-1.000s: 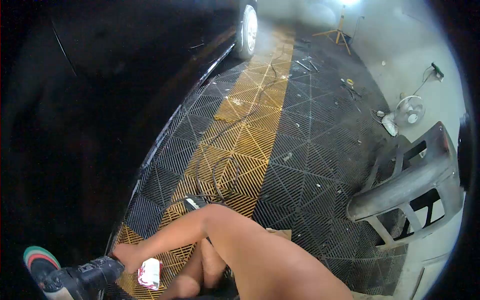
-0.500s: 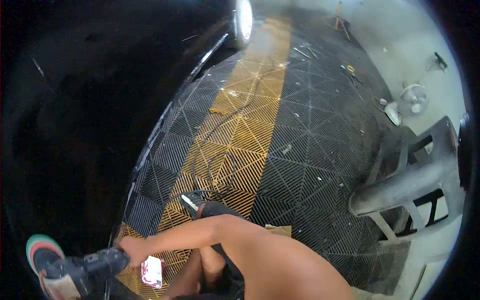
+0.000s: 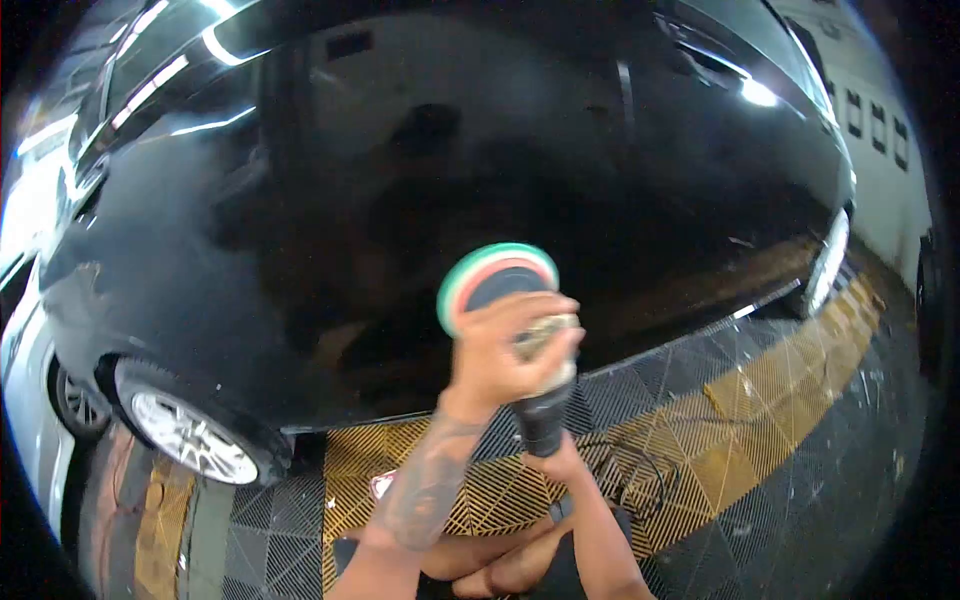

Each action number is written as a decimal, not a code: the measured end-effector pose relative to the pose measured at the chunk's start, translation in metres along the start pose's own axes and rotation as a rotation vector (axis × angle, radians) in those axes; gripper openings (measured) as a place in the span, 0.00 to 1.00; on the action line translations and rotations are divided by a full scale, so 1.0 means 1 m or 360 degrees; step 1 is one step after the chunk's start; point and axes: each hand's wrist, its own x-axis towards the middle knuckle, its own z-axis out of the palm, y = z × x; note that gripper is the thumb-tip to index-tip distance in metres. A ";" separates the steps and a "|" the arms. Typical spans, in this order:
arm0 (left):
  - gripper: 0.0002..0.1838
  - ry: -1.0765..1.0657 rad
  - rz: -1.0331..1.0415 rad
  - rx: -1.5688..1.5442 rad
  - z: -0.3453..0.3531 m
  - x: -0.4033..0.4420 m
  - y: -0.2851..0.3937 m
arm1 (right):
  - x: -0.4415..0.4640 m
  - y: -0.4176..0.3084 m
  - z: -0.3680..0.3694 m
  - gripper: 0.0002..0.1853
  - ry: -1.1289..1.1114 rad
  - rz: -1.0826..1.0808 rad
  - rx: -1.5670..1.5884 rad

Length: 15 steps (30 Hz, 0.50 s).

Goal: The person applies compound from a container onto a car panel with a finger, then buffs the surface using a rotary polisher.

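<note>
A car polisher (image 3: pixel 541 420) with a round pad (image 3: pixel 496 262), green, white and red at its edge, is held up before the side of a black car (image 3: pixel 640 200). My left hand (image 3: pixel 505 345) is closed over the polisher's head, just behind the pad. Lower down, my right hand (image 3: pixel 556 460) wraps round the end of the dark handle. The pad faces the car's door panel; whether it touches the paint I cannot tell. My left hand hides part of the tool's head.
A black cable (image 3: pixel 640 475) lies in loops on the black and yellow floor tiles (image 3: pixel 720 440). Left stands the car's white-spoked wheel (image 3: pixel 190 435), with a light-coloured vehicle (image 3: pixel 35 360) beyond. A red and white item (image 3: pixel 382 484) lies near my left forearm.
My view has swung left from the floor and the grey plastic chair to the car's side. The polisher now appears upright in the middle, with both hands clearly on it.
</note>
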 end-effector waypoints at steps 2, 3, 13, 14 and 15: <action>0.15 -0.0076 0.0067 -0.0185 0.023 0.004 -0.003 | 0.002 -0.007 0.000 0.17 -0.0011 -0.0142 0.0217; 0.16 -0.0150 0.0030 -0.0204 0.031 0.005 -0.003 | 0.000 -0.001 0.005 0.15 -0.0001 -0.0192 0.0346; 0.11 0.0427 0.0006 0.0055 -0.025 -0.059 -0.013 | 0.005 0.023 0.048 0.15 -0.0188 -0.0276 0.0275; 0.11 0.0493 0.0007 0.0089 -0.044 -0.073 -0.019 | 0.008 0.022 0.057 0.18 -0.0219 -0.0239 0.0062; 0.11 0.0550 0.0012 0.0113 -0.059 -0.085 -0.024 | 0.010 0.021 0.062 0.21 -0.0236 -0.0203 -0.0150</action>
